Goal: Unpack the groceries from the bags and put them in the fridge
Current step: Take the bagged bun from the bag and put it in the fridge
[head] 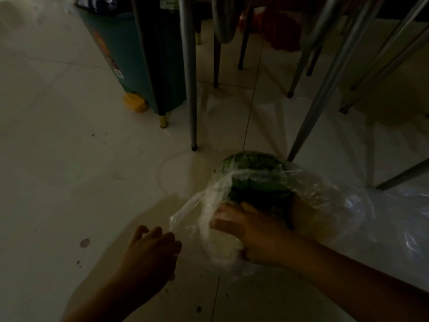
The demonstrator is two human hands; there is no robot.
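Note:
A clear plastic bag [325, 205] lies on the tiled floor at the lower right. Inside it sits a bundle of dark green leafy vegetables [253, 175], wrapped in clear film. My right hand [250, 231] reaches into the bag's mouth and closes around the near end of the greens. My left hand [153, 247] is just left of the bag, fingers curled at the thin edge of the plastic; whether it pinches the plastic is unclear in the dim light. The fridge is not in view.
Metal chair and table legs [189, 73] stand close behind the bag. A dark green bin [130, 49] with a yellow wheel stands at upper left. Something red [278, 31] lies under the furniture at the top. Pale floor tiles [69, 159] stretch away to the left.

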